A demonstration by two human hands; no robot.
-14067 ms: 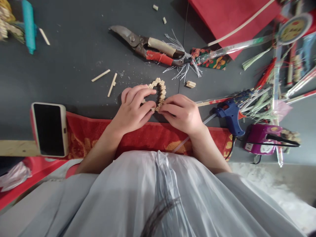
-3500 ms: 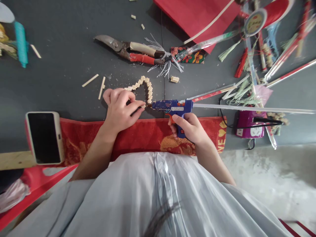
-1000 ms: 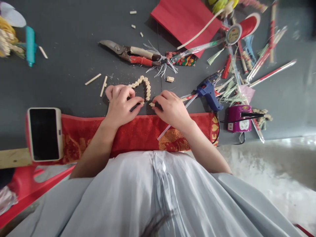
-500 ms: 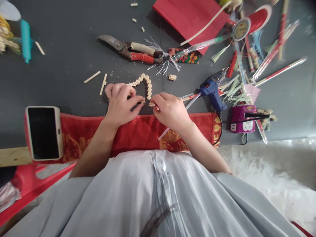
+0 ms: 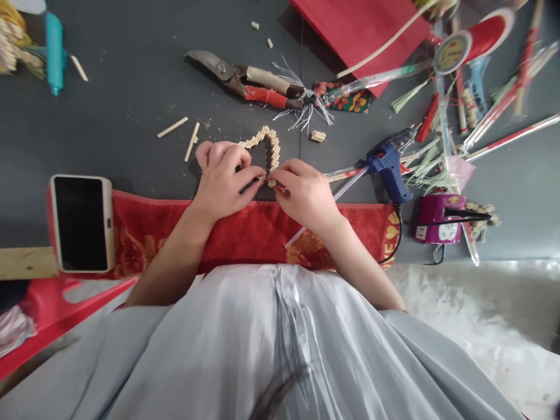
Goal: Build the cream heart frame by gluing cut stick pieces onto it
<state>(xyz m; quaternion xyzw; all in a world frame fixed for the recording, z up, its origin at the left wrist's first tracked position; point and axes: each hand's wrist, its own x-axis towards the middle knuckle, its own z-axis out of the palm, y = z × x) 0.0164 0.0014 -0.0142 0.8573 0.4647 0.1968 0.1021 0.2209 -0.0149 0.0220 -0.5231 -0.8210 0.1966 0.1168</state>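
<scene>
A pale, knobbly strand (image 5: 274,146), like braided straw, curves up in a bent loop between my hands. My left hand (image 5: 227,175) is closed over its left side, with thumb and forefinger pinched near the loop's lower end; the fingers hide part of it. My right hand (image 5: 306,189) is closed too, its thumb and forefinger pinching a small pale straw piece (image 5: 272,182) against the loop's lower right end. Whether that piece is joined to the strand I cannot tell. The fingertips of both hands nearly meet over the near edge of the dark table.
Pruning shears (image 5: 249,84) lie beyond the hands. To the right are a blue glue gun (image 5: 389,169) with a cord, a purple power socket (image 5: 440,219) and a red thread spool (image 5: 485,41). A red towel (image 5: 245,233) lies along the edge, a phone (image 5: 82,224) at its left.
My right hand has brought its small straw piece leftward to the strand's end, closing the gap between the fingertips. The whole view has shifted slightly.
</scene>
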